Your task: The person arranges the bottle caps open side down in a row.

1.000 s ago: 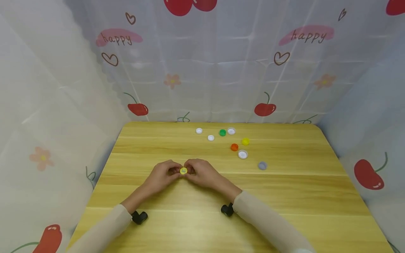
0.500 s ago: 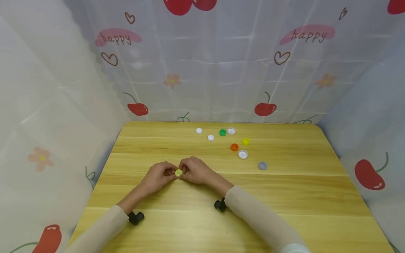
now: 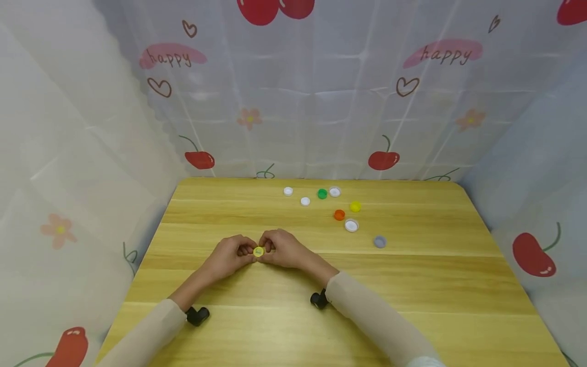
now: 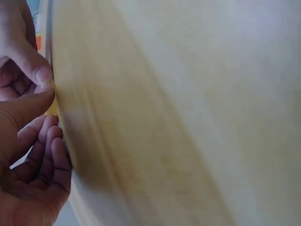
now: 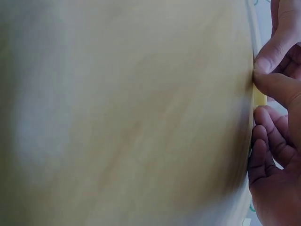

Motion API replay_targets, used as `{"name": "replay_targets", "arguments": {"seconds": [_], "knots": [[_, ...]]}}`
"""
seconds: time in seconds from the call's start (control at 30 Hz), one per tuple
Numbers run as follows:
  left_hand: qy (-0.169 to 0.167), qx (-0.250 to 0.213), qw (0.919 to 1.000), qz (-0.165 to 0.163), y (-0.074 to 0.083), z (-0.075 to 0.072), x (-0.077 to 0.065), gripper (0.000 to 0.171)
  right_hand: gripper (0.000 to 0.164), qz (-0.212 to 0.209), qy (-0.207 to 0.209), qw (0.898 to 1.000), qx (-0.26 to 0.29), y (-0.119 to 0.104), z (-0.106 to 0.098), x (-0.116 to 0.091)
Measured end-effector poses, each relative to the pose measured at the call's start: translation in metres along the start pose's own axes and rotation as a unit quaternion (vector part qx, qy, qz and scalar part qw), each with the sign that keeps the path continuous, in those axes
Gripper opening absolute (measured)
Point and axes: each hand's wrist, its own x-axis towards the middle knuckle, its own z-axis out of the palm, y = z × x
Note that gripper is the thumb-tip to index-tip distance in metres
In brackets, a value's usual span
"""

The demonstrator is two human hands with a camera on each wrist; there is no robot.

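Observation:
In the head view a small round yellow bottle cap [image 3: 258, 252], with a printed mark on its face, sits between both hands near the left-middle of the table. My left hand [image 3: 228, 257] pinches it from the left with thumb and fingers. From the opposite side my right hand [image 3: 288, 250] pinches it too, and the thumbs nearly meet. Only a sliver of the yellow cap [image 4: 51, 109] shows behind the fingers in the left wrist view. Likewise, the right wrist view gives just a strip of the yellow cap [image 5: 259, 96]. The fingertips are down at the tabletop.
Several loose caps lie towards the back of the wooden table [image 3: 422, 295], among them a green cap [image 3: 322, 193], an orange cap [image 3: 339, 215], another yellow cap [image 3: 355, 206] and a grey cap [image 3: 379, 241]. White caps [image 3: 305, 202] lie with them. A printed curtain [image 3: 316, 102] surrounds the table.
Both hands have shifted slightly left and towards the person with the yellow bottle cap between them. Over the last half second they have stayed nearly still.

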Motion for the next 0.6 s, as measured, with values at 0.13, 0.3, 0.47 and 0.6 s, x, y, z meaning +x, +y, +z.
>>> {"name": "replay_targets", "arguments": {"seconds": [0.13, 0.3, 0.47, 0.6], "knots": [[-0.004, 0.010, 0.9999, -0.001, 0.004, 0.000, 0.002, 0.030, 0.037, -0.003, 0.014, 0.999, 0.038, 0.009, -0.011, -0.006], [0.009, 0.028, 0.9996, 0.002, 0.019, -0.002, 0.016, 0.037, 0.033, 0.012, 0.081, 0.994, 0.075, 0.035, -0.036, -0.016], [0.023, -0.023, 0.9994, 0.009, 0.040, 0.007, 0.048, 0.034, 0.030, 0.062, 0.146, 0.984, 0.085, 0.063, -0.061, -0.022], [0.031, -0.077, 0.9964, 0.017, 0.055, 0.018, 0.082, 0.030, 0.032, 0.090, 0.177, 0.976, 0.086, 0.076, -0.077, -0.021]]}}
